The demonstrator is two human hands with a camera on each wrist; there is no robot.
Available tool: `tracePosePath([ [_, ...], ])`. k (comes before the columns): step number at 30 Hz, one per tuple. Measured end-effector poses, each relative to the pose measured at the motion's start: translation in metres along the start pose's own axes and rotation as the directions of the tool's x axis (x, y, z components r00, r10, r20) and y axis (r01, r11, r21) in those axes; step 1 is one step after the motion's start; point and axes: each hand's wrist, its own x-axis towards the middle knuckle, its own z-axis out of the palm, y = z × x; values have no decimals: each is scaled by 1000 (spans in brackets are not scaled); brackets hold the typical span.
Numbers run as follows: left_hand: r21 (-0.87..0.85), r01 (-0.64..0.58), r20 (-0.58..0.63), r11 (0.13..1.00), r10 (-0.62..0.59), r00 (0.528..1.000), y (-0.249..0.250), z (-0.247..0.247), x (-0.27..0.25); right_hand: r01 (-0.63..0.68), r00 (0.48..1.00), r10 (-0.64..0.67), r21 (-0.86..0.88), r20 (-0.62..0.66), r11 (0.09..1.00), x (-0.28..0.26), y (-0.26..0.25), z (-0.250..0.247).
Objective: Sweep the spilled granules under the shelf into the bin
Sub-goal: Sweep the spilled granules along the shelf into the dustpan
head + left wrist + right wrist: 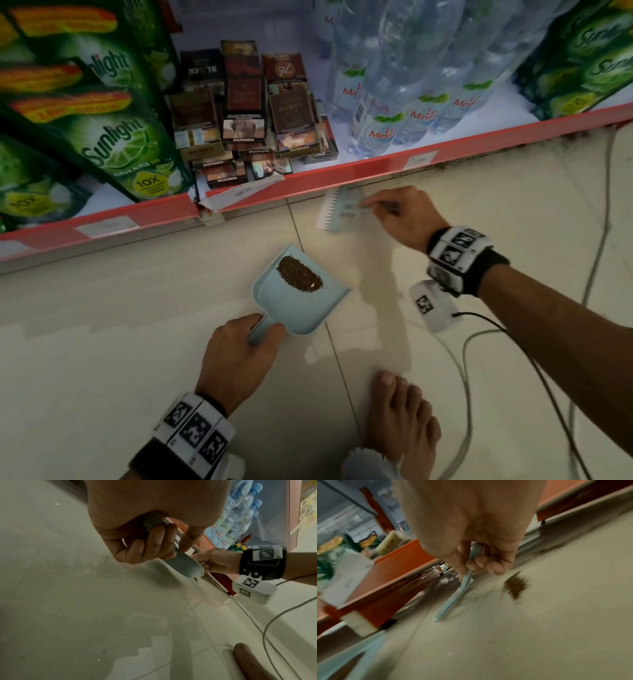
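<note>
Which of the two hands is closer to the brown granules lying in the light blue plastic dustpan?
Left. The left hand grips the light blue plastic dustpan by its handle, just behind the brown granules. The right hand is farther off, holding a small blue brush at the shelf edge.

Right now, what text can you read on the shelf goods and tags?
"Sunlight", "10X": green pouches
"Le Mine...", cut off: water bottles
"76": brown pack
"PERINGATAN": cigarette packs
"BLACK", partly hidden: dark pack
Too blurred: loose price strip, shelf-edge tags, small print on pouches.
</note>
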Motion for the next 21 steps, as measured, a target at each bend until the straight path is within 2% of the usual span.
tracePosePath([
  [4,-1,16,-6,1000,-16,1000,-1,3,4,-90,995,85,-118,-50,989,-18,40,-43],
  [8,32,-11,9,999,11,1000,3,8,11,-69,994,69,5,-86,998,-25,48,-55],
  [11,47,-26,26,999,25,999,7,11,15,13,999,-9,122,-33,992,-20,37,-45],
  [14,46,-41,33,998,40,999,9,13,14,90,991,-102,139,82,986,-14,27,-32],
  [17,39,-45,24,998,44,999,9,12,10,106,979,-115,57,171,993,-14,35,-33],
  [19,54,-40,19,998,39,999,8,10,9,120,975,-107,-54,193,991,-17,50,-45],
  [21,75,-26,5,997,26,1000,7,7,9,72,982,-49,-124,183,990,-22,68,-64],
])
